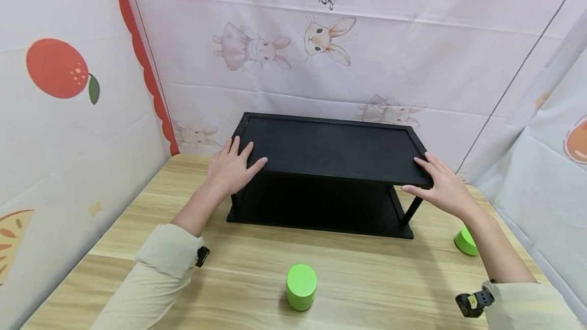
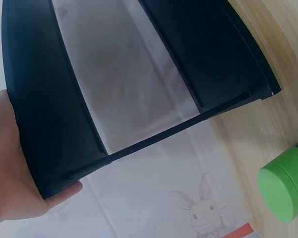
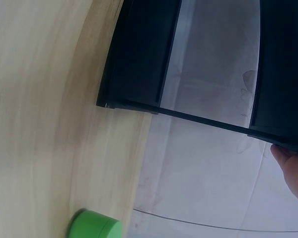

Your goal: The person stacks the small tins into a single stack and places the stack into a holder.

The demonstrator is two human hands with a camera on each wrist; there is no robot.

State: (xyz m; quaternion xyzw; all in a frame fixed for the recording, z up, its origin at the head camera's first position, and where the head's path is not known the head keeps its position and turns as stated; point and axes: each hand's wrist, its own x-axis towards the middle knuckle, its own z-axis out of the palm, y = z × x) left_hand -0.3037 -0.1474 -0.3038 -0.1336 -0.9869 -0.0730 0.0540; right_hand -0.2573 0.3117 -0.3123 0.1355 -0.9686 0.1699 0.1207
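Observation:
A black two-tier shelf [image 1: 330, 149] stands on the wooden table, its lower board and slim corner posts showing below the top. At the left end of the top board, my left hand [image 1: 231, 169] holds the corner. Its fingers are spread; in the left wrist view, fingertips [image 2: 67, 192] reach past the end edge. The right front corner is gripped by my right hand [image 1: 442, 185], fingers on top and thumb under the front edge. In front of the shelf, a green cylinder [image 1: 301, 286] stands upright. Another green cylinder [image 1: 466, 242] is partly hidden behind my right forearm.
Wooden table [image 1: 247, 264] surface extends in front of the shelf. Behind it hangs a pale cloth [image 1: 390, 55] printed with rabbits. Fruit-printed cloth [image 1: 59, 136] covers the left side, and more hangs at the right. A green cylinder [image 2: 283, 186] appears in the left wrist view.

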